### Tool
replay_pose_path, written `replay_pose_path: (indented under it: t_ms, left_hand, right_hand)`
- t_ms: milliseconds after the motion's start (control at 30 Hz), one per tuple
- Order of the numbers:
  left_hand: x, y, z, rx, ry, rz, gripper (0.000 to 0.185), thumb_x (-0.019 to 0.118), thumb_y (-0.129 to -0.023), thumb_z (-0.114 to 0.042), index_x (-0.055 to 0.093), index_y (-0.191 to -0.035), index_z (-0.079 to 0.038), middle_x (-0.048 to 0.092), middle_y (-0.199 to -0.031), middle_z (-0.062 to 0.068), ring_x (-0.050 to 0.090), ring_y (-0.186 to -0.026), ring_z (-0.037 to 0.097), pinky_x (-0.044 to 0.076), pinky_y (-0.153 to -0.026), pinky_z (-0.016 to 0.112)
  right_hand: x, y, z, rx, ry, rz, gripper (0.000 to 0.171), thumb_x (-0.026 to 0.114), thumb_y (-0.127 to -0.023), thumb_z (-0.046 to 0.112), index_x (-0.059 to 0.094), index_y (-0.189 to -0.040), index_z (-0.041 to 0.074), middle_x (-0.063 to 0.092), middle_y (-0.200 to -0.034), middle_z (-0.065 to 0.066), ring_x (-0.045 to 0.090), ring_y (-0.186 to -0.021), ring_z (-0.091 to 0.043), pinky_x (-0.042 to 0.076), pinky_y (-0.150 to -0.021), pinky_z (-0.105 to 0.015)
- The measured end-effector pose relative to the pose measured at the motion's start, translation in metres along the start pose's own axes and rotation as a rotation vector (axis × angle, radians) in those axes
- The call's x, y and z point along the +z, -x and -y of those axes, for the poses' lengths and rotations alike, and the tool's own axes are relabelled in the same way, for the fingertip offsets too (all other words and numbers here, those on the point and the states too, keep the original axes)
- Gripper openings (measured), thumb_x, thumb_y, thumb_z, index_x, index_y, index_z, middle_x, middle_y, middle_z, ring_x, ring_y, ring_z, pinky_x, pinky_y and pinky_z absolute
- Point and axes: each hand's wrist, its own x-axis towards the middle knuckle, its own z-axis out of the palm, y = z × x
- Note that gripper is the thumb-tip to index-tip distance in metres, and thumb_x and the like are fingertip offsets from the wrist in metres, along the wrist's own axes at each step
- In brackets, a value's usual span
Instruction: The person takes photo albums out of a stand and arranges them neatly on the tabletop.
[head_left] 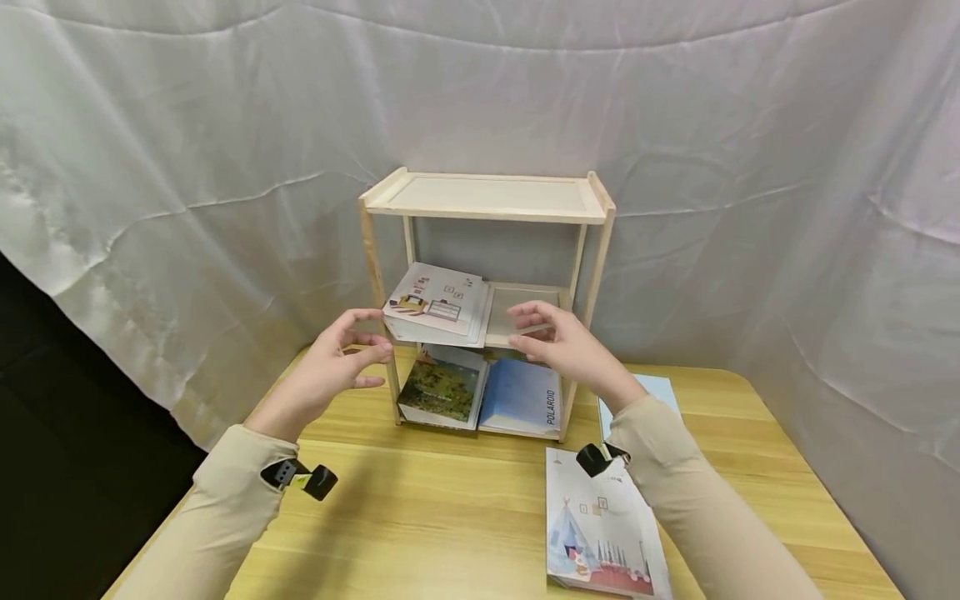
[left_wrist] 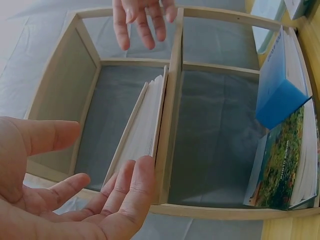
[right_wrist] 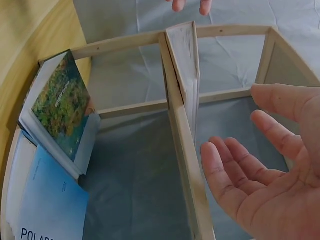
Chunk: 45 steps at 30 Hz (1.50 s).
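A pale album (head_left: pixel 438 304) with a printed room scene lies flat on the left part of the middle shelf of a small wooden rack (head_left: pixel 487 212). My left hand (head_left: pixel 337 354) is beside the rack's left post, thumb and fingers spread, fingertips close to the album's left edge. In the left wrist view those fingertips overlap the album's (left_wrist: pixel 142 120) page edges. My right hand (head_left: pixel 555 337) hovers in front of the bare right part of that shelf, fingers relaxed and holding nothing. In the right wrist view its palm (right_wrist: pixel 280 185) faces the rack, apart from the album (right_wrist: pixel 185 65).
On the bottom shelf sit a book with a tree cover (head_left: pixel 442 387) and a blue POLAROID book (head_left: pixel 521 396). A tent-picture album (head_left: pixel 592 533) lies on the table (head_left: pixel 420 517) under my right forearm, with a light blue book (head_left: pixel 660 392) behind it. Grey curtain (head_left: pixel 487 92) hangs behind.
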Motion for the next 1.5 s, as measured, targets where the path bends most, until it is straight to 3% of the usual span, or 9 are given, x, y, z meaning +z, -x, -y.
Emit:
replay_pose_path:
  t_ms: [333,600,733,867,1100,1333,1500]
  left_hand:
    - [0.002,-0.007,-0.004,-0.011,-0.019,-0.002,0.059,0.061,-0.109,-0.011,0.034,-0.163,-0.01,0.057,-0.132,0.021,0.066,-0.116,0.024,0.065,-0.096,0.042]
    - [-0.002,-0.006,-0.005,-0.026,-0.027,0.001,0.061,0.06,-0.11,-0.012,0.032,-0.164,-0.01,0.054,-0.135,0.021,0.063,-0.124,0.032,0.065,-0.098,0.044]
    - [-0.003,-0.004,-0.003,-0.042,-0.032,-0.01,0.062,0.06,-0.11,-0.011,0.031,-0.164,-0.01,0.054,-0.135,0.021,0.064,-0.121,0.03,0.065,-0.097,0.042]
    - [-0.002,-0.005,-0.002,-0.035,-0.028,-0.015,0.062,0.062,-0.109,-0.012,0.032,-0.163,-0.009,0.056,-0.134,0.021,0.063,-0.12,0.028,0.066,-0.094,0.039]
    - [-0.001,-0.003,-0.004,-0.031,-0.008,-0.038,0.06,0.061,-0.109,-0.009,0.031,-0.16,-0.006,0.057,-0.133,0.022,0.063,-0.122,0.034,0.066,-0.095,0.044]
    - [0.001,0.0,-0.004,-0.037,0.003,-0.029,0.061,0.061,-0.109,-0.01,0.029,-0.16,-0.006,0.055,-0.137,0.023,0.063,-0.119,0.028,0.066,-0.09,0.034]
    - [0.005,-0.002,-0.007,-0.043,0.05,-0.046,0.065,0.062,-0.107,-0.008,0.025,-0.161,-0.005,0.052,-0.141,0.026,0.062,-0.118,0.028,0.067,-0.089,0.036]
  right_hand:
    - [-0.007,-0.032,0.002,0.115,-0.067,-0.002,0.054,0.068,-0.107,0.027,0.05,-0.156,0.014,0.049,-0.156,-0.023,0.055,-0.14,-0.038,0.059,-0.109,-0.05]
    - [-0.007,-0.051,0.005,0.154,-0.021,-0.032,0.053,0.069,-0.105,0.025,0.051,-0.155,0.016,0.051,-0.156,-0.021,0.06,-0.135,-0.036,0.062,-0.104,-0.047]
    - [0.002,-0.061,0.003,0.193,-0.04,-0.012,0.059,0.068,-0.106,0.024,0.046,-0.16,0.013,0.045,-0.161,-0.023,0.065,-0.128,-0.036,0.063,-0.1,-0.04]
    - [0.005,-0.066,0.006,0.218,-0.101,-0.024,0.062,0.068,-0.106,0.022,0.042,-0.162,0.012,0.042,-0.161,-0.023,0.068,-0.122,-0.038,0.063,-0.1,-0.042]
    - [0.008,-0.07,0.012,0.241,-0.153,-0.026,0.062,0.066,-0.107,0.02,0.04,-0.163,0.012,0.036,-0.165,-0.023,0.061,-0.134,-0.041,0.059,-0.109,-0.048]
    - [0.013,-0.077,0.017,0.237,-0.078,-0.025,0.064,0.068,-0.105,0.018,0.04,-0.162,0.011,0.035,-0.167,-0.025,0.059,-0.137,-0.042,0.061,-0.107,-0.046]
    - [0.012,-0.087,0.021,0.255,-0.068,-0.013,0.065,0.07,-0.105,0.021,0.039,-0.162,0.012,0.035,-0.167,-0.024,0.054,-0.142,-0.041,0.06,-0.108,-0.047]
